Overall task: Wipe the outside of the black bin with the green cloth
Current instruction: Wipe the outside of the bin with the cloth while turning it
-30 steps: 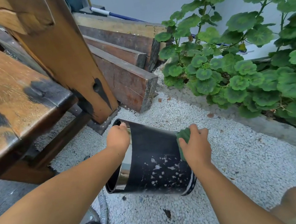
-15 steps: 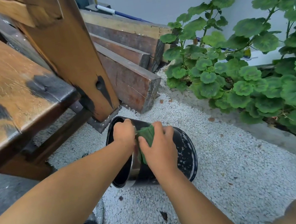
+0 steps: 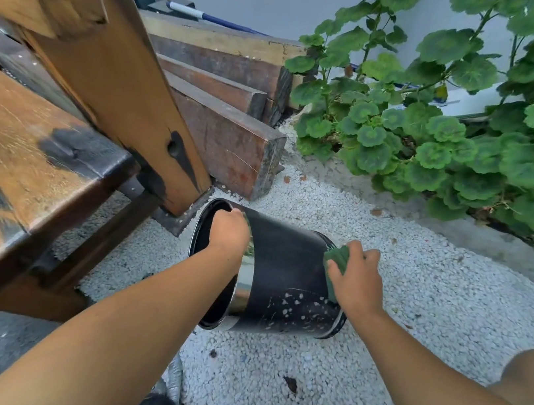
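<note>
Two hands work at frame centre: left hand (image 3: pixel 228 230) grip clenched on the rim of the black bin (image 3: pixel 284 279), tilted on white gravel (image 3: pixel 412 302); right hand (image 3: pixel 356 279) grip presses the green cloth (image 3: pixel 336 258) against its side. Timber beams (image 3: pixel 226 104) upper centre; plants (image 3: pixel 455 125) right.

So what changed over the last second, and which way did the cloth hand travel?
The right hand swept the green cloth from the bin's base end up to the rim beside the left hand, then back down to the base end. The black bin rocked more upright midway and now lies tilted again. The left hand kept its grip on the rim; nothing was let go.
</note>
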Motion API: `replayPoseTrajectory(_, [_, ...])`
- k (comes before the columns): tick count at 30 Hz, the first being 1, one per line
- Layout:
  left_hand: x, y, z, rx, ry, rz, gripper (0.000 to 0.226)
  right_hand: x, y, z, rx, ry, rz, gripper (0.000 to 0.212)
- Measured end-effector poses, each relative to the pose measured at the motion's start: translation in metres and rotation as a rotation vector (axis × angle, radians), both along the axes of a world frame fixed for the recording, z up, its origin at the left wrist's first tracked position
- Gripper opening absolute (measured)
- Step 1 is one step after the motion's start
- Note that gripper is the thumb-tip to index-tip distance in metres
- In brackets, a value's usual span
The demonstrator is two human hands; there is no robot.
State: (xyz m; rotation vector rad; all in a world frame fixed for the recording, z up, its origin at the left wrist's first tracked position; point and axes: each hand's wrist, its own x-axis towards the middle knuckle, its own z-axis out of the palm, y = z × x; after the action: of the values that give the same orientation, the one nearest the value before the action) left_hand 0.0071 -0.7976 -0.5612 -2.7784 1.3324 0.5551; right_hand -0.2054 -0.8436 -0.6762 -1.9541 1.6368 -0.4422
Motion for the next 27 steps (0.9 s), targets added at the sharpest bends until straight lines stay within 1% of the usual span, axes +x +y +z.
replayPoseTrajectory(1, [-0.002, -0.004, 0.001, -0.067, 0.051, 0.081, 0.13, -0.001, -0.001, 0.004, -0.015, -0.028, -0.002, 0.025])
replayPoseTrajectory(2, [-0.004, -0.006, 0.003, 0.003, 0.005, -0.011, 0.13, 0.001, -0.001, 0.009, -0.034, -0.063, -0.001, 0.025])
replayPoseTrajectory(3, [-0.002, -0.005, -0.005, 0.105, -0.144, -0.222, 0.114, 0.003, 0.001, 0.016, -0.054, -0.105, -0.001, 0.025])
replayPoseTrajectory(4, [-0.003, -0.002, -0.003, 0.187, -0.154, -0.272, 0.079, 0.008, 0.005, 0.024, -0.076, -0.155, 0.0, 0.026])
replayPoseTrajectory(5, [-0.007, 0.001, 0.009, 0.325, -0.154, -0.139, 0.046, 0.013, 0.012, 0.034, -0.093, -0.214, 0.004, 0.026])
replayPoseTrajectory(6, [-0.008, -0.001, 0.01, 0.342, -0.198, -0.178, 0.029, 0.02, 0.022, 0.044, -0.101, -0.279, 0.008, 0.027])
replayPoseTrajectory(7, [-0.005, -0.002, 0.008, 0.322, -0.091, -0.104, 0.021, 0.028, 0.032, 0.054, -0.095, -0.344, 0.008, 0.027])
replayPoseTrajectory(8, [-0.001, -0.002, 0.001, 0.29, -0.051, -0.043, 0.016, 0.036, 0.043, 0.064, -0.084, -0.399, 0.007, 0.027])
replayPoseTrajectory(9, [0.001, -0.006, -0.003, 0.223, -0.036, 0.017, 0.014, 0.043, 0.054, 0.072, -0.077, -0.441, 0.012, 0.027])
replayPoseTrajectory(10, [0.001, -0.007, 0.004, 0.203, 0.014, 0.093, 0.013, 0.05, 0.063, 0.078, -0.08, -0.463, 0.026, 0.028])
replayPoseTrajectory(11, [0.003, -0.011, 0.0, 0.189, -0.036, 0.016, 0.013, 0.057, 0.071, 0.081, -0.096, -0.454, 0.052, 0.032])
replayPoseTrajectory(12, [0.0, -0.012, 0.003, 0.194, -0.025, 0.02, 0.01, 0.063, 0.078, 0.081, -0.124, -0.416, 0.087, 0.036])
replayPoseTrajectory(13, [0.001, -0.01, 0.004, 0.225, -0.053, -0.022, 0.01, 0.067, 0.085, 0.079, -0.148, -0.363, 0.124, 0.042])
replayPoseTrajectory(14, [-0.001, -0.01, 0.006, 0.257, -0.133, -0.05, 0.014, 0.07, 0.089, 0.074, -0.164, -0.313, 0.151, 0.046])
replayPoseTrajectory(15, [0.005, -0.011, 0.004, 0.267, -0.229, -0.124, 0.021, 0.07, 0.091, 0.068, -0.169, -0.272, 0.156, 0.049])
replayPoseTrajectory(18, [0.014, -0.008, 0.003, 0.37, -0.37, -0.242, 0.035, 0.057, 0.085, 0.044, -0.143, -0.173, 0.104, 0.051])
replayPoseTrajectory(20, [0.018, -0.005, 0.001, 0.4, -0.387, -0.231, 0.035, 0.041, 0.077, 0.025, -0.101, -0.129, 0.059, 0.051])
replayPoseTrajectory(23, [0.023, -0.002, 0.002, 0.502, -0.45, -0.332, 0.033, 0.019, 0.065, 0.002, -0.038, -0.088, -0.006, 0.048])
replayPoseTrajectory(27, [0.019, -0.001, 0.004, 0.503, -0.454, -0.345, 0.032, 0.003, 0.055, -0.007, -0.018, -0.058, -0.03, 0.045])
